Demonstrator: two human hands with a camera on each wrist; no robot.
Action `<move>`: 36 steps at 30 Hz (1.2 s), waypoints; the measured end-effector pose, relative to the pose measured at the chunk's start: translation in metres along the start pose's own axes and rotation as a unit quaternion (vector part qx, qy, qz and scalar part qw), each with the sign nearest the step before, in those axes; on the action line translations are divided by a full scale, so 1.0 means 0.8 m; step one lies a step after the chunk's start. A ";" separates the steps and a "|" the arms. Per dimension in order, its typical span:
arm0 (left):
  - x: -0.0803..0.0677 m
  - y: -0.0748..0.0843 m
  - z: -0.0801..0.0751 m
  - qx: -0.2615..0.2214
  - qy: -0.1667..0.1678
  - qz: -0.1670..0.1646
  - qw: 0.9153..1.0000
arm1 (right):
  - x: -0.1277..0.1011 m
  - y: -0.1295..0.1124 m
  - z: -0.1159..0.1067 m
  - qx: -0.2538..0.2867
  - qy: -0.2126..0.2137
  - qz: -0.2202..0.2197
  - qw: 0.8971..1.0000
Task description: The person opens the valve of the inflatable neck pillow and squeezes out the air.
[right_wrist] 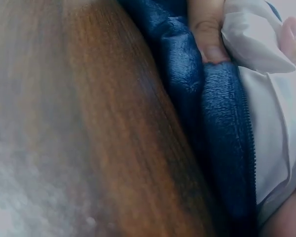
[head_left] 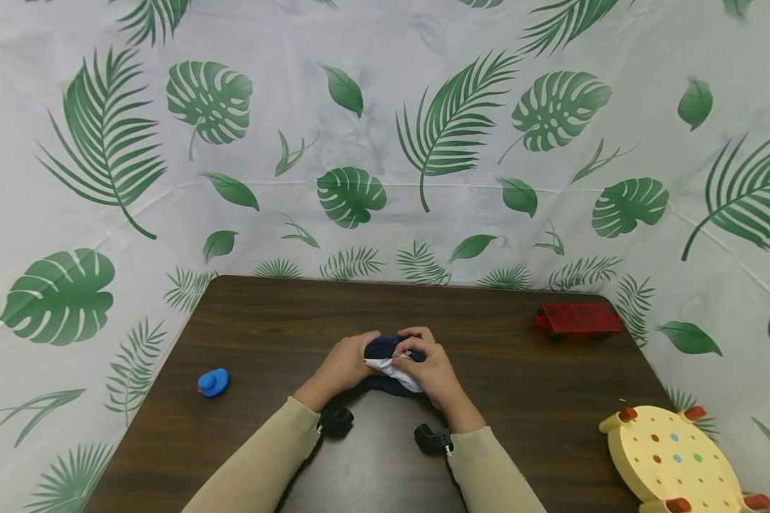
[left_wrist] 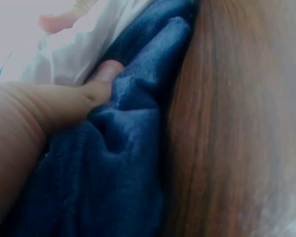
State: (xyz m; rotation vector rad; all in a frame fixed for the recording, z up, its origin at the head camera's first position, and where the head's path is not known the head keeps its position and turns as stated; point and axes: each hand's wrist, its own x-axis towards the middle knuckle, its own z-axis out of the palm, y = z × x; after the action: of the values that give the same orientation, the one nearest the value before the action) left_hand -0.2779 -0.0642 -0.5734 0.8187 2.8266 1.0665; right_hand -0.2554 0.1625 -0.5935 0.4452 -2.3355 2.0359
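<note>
Both hands hold a dark blue plush zippered pouch [head_left: 381, 348] near the middle of the table. Its zip stands open, with a row of teeth along the plush edge in the right wrist view, and white lining [right_wrist: 274, 123] shows inside. My left hand [head_left: 348, 361] grips the left end. In the left wrist view its thumb [left_wrist: 64, 103] presses over the blue edge beside the white cloth. At the other end my right hand [head_left: 435, 370] pinches the white lining with thumb and forefinger. The fingers behind the pouch are partly hidden.
On the brown wooden table [head_left: 282, 313], a blue toy duck [head_left: 213, 382] sits at the left. A red translucent block-like object [head_left: 577, 318] lies at the back right. A yellow round toy with red pegs [head_left: 674, 456] stands at the front right edge. Leaf-print cloth [head_left: 372, 142] hangs behind.
</note>
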 end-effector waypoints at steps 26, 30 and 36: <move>0.003 0.005 -0.006 -0.004 0.003 -0.004 1.000 | 0.006 -0.011 0.000 -0.030 -0.003 0.049 0.998; 0.004 0.005 -0.007 -0.010 -0.002 0.007 1.000 | 0.006 -0.014 0.000 -0.029 -0.007 0.044 0.999; 0.002 0.006 -0.007 -0.026 0.004 0.015 1.000 | 0.005 -0.014 0.002 -0.037 -0.005 0.039 0.999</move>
State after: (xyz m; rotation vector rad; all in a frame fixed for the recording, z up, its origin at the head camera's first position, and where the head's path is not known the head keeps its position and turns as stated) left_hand -0.2783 -0.0636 -0.5656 0.8563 2.7889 1.1424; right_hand -0.2566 0.1586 -0.5821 0.3696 -2.4607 1.9757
